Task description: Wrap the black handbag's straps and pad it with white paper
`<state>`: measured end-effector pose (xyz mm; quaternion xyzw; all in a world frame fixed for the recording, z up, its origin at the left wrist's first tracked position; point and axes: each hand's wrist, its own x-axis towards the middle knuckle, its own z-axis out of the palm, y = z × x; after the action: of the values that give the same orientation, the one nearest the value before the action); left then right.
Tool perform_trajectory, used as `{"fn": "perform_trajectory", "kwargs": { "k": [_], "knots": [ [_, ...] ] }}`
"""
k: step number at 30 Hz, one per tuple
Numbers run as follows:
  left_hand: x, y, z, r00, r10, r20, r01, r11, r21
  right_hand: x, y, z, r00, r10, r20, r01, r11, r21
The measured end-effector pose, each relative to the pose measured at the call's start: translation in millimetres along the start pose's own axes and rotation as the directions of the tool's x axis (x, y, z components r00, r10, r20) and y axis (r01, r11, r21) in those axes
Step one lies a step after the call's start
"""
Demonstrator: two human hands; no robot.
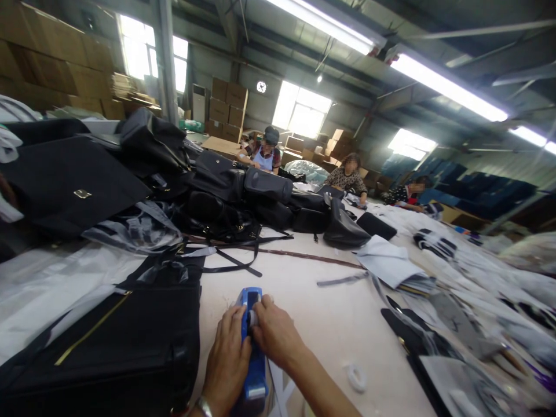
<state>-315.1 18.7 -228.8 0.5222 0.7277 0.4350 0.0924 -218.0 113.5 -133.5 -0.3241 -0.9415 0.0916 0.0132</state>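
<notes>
A blue hand-held tool (252, 341), like a tagging gun, lies lengthwise on the pale table (321, 313) near its front edge. My left hand (226, 359) is closed around the tool's left side, with a watch at the wrist. My right hand (273, 331) presses on the tool's top from the right, fingers pinched on a small white part there. A black bag with a gold zip (117, 347) lies just left of my hands.
A heap of black bags (217, 191) fills the table's left and middle, with loose straps (243, 255) and clear plastic (134, 231). Papers and black flat pieces (412, 336) lie to the right. A small white ring (357, 376) sits near my right forearm. Three people sit at the far end.
</notes>
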Motion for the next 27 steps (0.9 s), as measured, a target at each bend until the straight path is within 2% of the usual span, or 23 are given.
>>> {"fn": "perform_trajectory", "kwargs": {
  "k": [6, 14, 23, 27],
  "knots": [
    [1.6, 2.1, -3.5, 1.000, -0.006, 0.011, 0.006, 1.000, -0.015, -3.1, 1.6, -6.3, 0.999, -0.044, 0.013, 0.044, 0.999, 0.012],
    [1.1, 0.1, -3.3, 1.000, 0.009, 0.021, -0.010, 1.000, 0.024, -3.2, 8.2, -1.2, 0.991, -0.132, 0.014, 0.132, 0.991, -0.015],
    [1.5, -3.8, -2.4, 0.999, 0.038, 0.015, -0.039, 0.997, 0.064, -5.3, 9.6, -9.4, 0.998, -0.065, -0.003, 0.065, 0.995, 0.071],
    [2.3, -3.6, -3.9, 0.998, 0.056, 0.009, -0.056, 0.997, 0.060, -4.1, 9.9, -8.9, 0.997, -0.078, -0.009, 0.079, 0.994, 0.074]
  ]
}}
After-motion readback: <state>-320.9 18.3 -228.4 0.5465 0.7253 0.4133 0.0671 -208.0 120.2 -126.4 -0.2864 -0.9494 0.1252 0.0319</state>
